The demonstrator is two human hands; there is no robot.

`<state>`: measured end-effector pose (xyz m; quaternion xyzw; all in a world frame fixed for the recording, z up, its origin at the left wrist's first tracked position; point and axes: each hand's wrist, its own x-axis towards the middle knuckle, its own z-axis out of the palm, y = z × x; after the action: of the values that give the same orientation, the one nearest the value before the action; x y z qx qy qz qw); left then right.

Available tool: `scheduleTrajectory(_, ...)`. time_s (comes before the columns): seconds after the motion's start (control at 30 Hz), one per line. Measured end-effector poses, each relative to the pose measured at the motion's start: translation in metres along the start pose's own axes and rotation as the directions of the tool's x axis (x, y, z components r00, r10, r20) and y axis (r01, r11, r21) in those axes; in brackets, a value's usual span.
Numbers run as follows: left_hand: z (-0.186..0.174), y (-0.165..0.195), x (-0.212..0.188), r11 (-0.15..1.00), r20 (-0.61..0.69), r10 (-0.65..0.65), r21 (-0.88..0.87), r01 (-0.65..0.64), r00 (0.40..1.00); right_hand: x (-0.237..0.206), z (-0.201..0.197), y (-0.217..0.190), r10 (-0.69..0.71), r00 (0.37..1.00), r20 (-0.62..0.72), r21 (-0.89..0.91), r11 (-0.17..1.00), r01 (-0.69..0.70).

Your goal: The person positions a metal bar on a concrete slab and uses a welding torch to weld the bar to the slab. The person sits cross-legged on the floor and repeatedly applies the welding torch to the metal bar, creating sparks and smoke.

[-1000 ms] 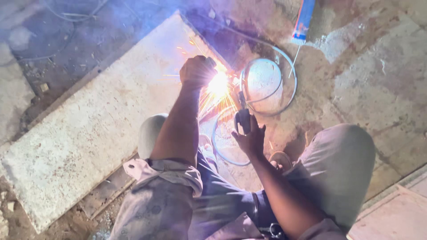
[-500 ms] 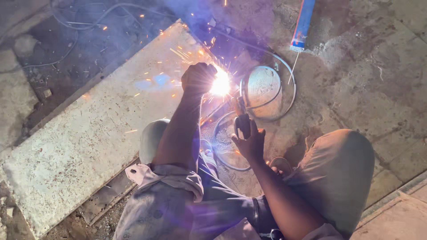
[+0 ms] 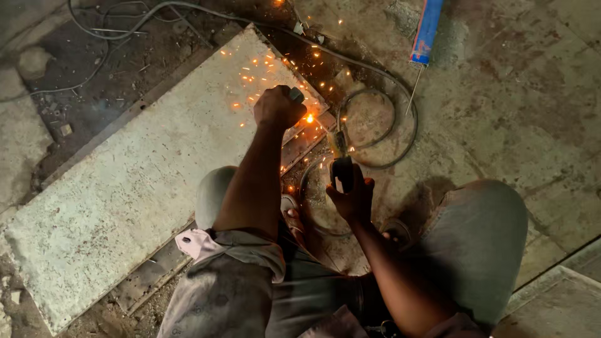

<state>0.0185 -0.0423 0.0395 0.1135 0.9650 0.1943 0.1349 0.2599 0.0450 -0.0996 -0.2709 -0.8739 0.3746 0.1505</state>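
Observation:
I squat over a concrete floor. My left hand (image 3: 278,106) is a closed fist gripping a small grey metal piece at the edge of a long pale slab (image 3: 138,181) set in a dark metal frame (image 3: 303,141). An orange glowing spot (image 3: 309,118) sits just right of that fist, with sparks scattered over the slab. My right hand (image 3: 352,194) grips the black handle of a welding electrode holder (image 3: 340,164), its tip pointing up toward the glow. The holder's cable (image 3: 375,125) coils on the floor beside it.
A blue packet of welding rods (image 3: 427,31) lies at the top right, one rod sticking out below it. Thin wires (image 3: 106,31) trail across the dark floor at the top left. My knees (image 3: 482,231) flank both arms.
The bright white arc flare has died down to a small orange glow with scattered sparks. The round glare beside it is gone. Both hands stay nearly where they were.

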Motion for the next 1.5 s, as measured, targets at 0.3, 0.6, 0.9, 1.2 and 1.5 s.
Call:
scheduleTrajectory(0.3,0.012,-0.008,0.008,0.999,-0.001,-0.044,-0.011,0.044,0.999,-0.001,0.005,0.008,-0.077,0.997,0.014,-0.014,0.997,0.077)
scheduleTrajectory(0.6,0.001,-0.002,-0.003,0.996,0.024,-0.072,-0.056,0.073,0.997,-0.001,0.002,0.004,-0.062,0.998,0.013,-0.013,0.998,0.062)
scheduleTrajectory(0.9,0.007,-0.007,0.003,0.998,-0.006,0.037,0.057,-0.037,0.999,-0.002,0.001,-0.002,-0.036,0.999,-0.024,0.027,0.999,0.037)
scheduleTrajectory(1.2,0.012,-0.013,0.006,0.999,0.017,-0.019,-0.027,0.019,1.0,0.0,0.001,-0.002,0.078,0.997,0.005,0.003,0.997,-0.078)
scheduleTrajectory(1.5,0.013,-0.01,0.008,0.999,0.028,-0.05,-0.005,0.05,0.998,-0.001,0.004,0.003,0.091,0.996,0.005,-0.031,0.995,-0.091)
